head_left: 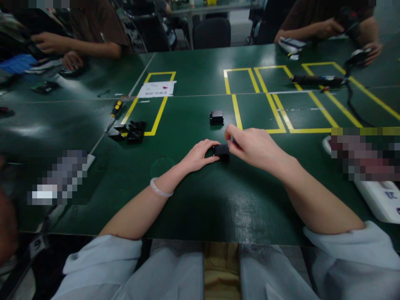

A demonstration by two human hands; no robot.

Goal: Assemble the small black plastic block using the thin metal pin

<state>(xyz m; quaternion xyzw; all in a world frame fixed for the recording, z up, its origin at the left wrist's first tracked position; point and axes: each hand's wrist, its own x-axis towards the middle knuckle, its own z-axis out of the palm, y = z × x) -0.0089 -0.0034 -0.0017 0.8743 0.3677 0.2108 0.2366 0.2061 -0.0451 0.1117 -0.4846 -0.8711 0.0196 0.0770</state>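
A small black box-shaped part rests on the green table between my two hands. My left hand has its fingers curled against the part's left side. My right hand is closed in a pinch over the part's right top edge. A second black part of the same kind lies on the table a little farther away, untouched. A pale bangle circles my left wrist.
Black plastic pieces and a yellow-handled screwdriver lie at the left by a yellow taped box with a white paper. Other people's hands work at the far left and far right. A white device sits at the right edge.
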